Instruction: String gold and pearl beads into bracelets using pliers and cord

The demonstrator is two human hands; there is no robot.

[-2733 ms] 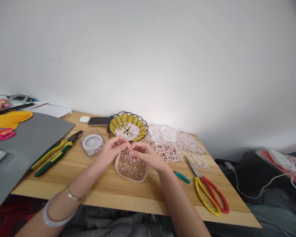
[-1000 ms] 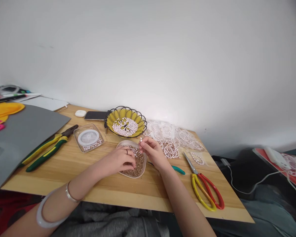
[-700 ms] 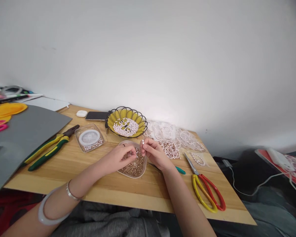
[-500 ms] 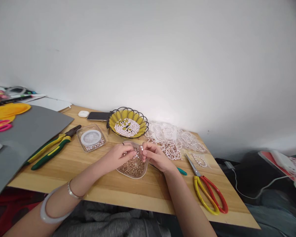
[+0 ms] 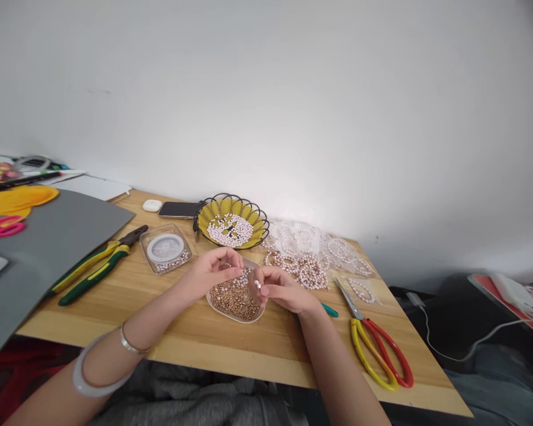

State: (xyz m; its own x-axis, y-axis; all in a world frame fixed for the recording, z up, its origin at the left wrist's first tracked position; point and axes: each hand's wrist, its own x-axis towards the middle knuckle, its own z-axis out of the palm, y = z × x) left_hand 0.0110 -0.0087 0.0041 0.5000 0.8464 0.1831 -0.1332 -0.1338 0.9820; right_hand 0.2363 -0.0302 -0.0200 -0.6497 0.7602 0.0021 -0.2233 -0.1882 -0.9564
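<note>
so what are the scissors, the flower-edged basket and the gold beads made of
Scissors: the blades look like steel, grey with a metallic sheen; the glossy red and yellow handles suggest plastic. Basket: possibly plastic or coated wire, given its thin black looped rim and yellow inside. Gold beads: shiny, metallic-looking finish, but solid metal or coated plastic can't be told.

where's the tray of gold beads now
Just left of centre in the head view, the tray of gold beads sits partly below the left hand and right hand, nearer the camera than the yellow basket.
</note>
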